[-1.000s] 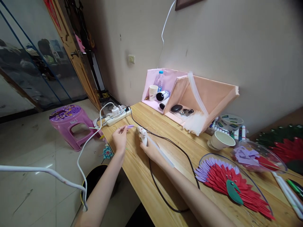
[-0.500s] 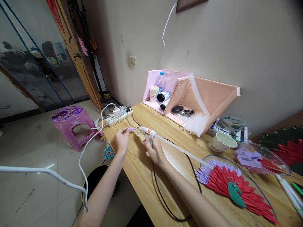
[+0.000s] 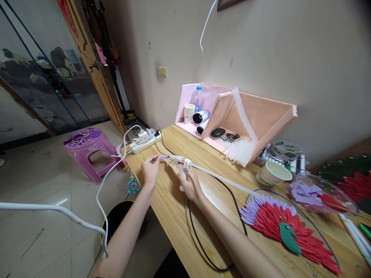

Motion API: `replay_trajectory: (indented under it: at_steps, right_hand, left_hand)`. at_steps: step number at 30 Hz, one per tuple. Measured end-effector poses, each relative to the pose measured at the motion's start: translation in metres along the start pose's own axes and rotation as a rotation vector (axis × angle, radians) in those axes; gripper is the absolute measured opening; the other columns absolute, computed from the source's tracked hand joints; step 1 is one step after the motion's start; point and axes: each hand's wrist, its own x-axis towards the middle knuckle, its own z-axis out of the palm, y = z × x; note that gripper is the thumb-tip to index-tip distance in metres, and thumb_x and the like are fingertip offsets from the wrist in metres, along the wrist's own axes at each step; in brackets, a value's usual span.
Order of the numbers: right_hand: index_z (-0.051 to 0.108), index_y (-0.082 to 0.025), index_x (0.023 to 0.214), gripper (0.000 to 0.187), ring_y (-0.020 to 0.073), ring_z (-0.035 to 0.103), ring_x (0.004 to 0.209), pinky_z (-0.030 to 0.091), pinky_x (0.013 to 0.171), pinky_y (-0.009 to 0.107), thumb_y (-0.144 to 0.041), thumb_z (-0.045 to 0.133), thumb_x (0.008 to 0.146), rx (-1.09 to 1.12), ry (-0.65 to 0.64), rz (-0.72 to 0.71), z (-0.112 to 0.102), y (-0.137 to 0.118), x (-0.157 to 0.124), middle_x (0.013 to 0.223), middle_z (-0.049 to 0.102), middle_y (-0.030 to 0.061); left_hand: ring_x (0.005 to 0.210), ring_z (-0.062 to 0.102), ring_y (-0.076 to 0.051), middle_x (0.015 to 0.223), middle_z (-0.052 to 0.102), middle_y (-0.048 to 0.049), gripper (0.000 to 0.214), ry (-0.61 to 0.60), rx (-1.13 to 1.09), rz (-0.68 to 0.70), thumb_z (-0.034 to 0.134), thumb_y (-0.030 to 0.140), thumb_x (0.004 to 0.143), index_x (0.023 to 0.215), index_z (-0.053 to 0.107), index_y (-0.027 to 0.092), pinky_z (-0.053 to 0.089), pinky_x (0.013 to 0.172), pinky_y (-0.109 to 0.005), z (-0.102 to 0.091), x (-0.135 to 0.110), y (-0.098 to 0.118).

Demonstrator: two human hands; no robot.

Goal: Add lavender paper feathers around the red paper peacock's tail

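My right hand (image 3: 189, 186) grips the handle of a white glue gun (image 3: 180, 162) with an orange trigger. A long clear glue stick (image 3: 226, 180) trails from its back toward the right. The gun's nozzle points left at a small purple paper piece (image 3: 164, 157), which my left hand (image 3: 150, 170) pinches by its near end. Both hands hover over the left end of the wooden table (image 3: 174, 208). The gun's black cord (image 3: 199, 239) loops along the table.
A white power strip (image 3: 143, 143) sits at the table's far left corner. A red and purple paper fan (image 3: 278, 222) lies at right, beside a white cup (image 3: 274, 172) and a clear bowl of paper pieces (image 3: 315, 190). A pink fabric shelter (image 3: 240, 119) stands against the wall. A purple stool (image 3: 85, 148) is on the floor.
My right hand has raised the glue gun upright from lying flat and turned its nozzle onto the purple piece. My left hand has stayed nearly in place.
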Motion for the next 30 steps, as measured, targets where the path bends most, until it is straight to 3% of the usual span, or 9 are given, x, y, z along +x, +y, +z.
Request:
replay_trajectory:
  at_steps: [21,30]
  right_hand:
    - [0.048,-0.018,0.066,0.022,0.0160,0.050,0.062,0.036,0.058,0.025,-0.029,0.039,0.081,-0.050,-0.055,0.018,-0.0014,0.0001,-0.0014,0.064,0.050,0.0008]
    - [0.055,-0.017,0.071,0.022,0.0160,0.053,0.064,0.039,0.059,0.025,-0.029,0.040,0.083,-0.015,-0.039,0.023,-0.0029,-0.0008,-0.0003,0.066,0.054,0.0009]
  left_hand:
    - [0.072,0.065,-0.018,0.080,0.069,-0.0108,0.025,0.020,-0.036,-0.022,0.067,0.028,0.065,0.083,0.069,0.011,0.051,0.074,-0.032,-0.0003,0.0001,-0.0001]
    - [0.066,0.064,-0.016,0.073,0.069,-0.0089,0.027,0.016,-0.114,-0.091,0.070,0.029,0.062,0.081,0.068,0.010,0.052,0.067,-0.030,-0.0003,-0.0013,0.0064]
